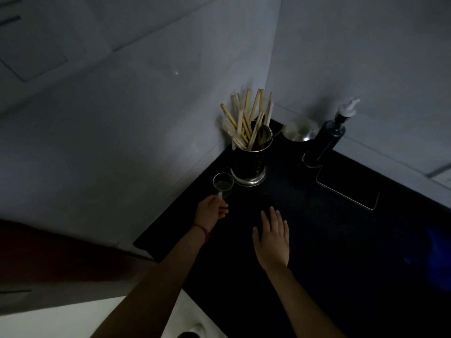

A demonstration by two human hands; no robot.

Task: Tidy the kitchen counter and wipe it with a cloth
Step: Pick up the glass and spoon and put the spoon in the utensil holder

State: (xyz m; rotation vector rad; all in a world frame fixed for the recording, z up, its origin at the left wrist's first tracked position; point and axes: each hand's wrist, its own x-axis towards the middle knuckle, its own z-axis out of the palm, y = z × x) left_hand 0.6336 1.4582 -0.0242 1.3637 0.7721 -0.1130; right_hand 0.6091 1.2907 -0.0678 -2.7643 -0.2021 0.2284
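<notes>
A small clear glass cup (223, 184) stands upright on the dark counter (305, 240), close to the left wall. My left hand (211, 212) pinches the cup's handle from below. My right hand (273, 236) lies flat on the bare counter with its fingers straight, holding nothing. No cloth is in view.
A perforated metal holder (250, 164) full of wooden chopsticks stands in the corner just right of the cup. Behind it sit a steel lid-like dish (299, 131) and a dark pump bottle (327, 140). A phone (347, 190) lies flat by the right wall. The scene is dim.
</notes>
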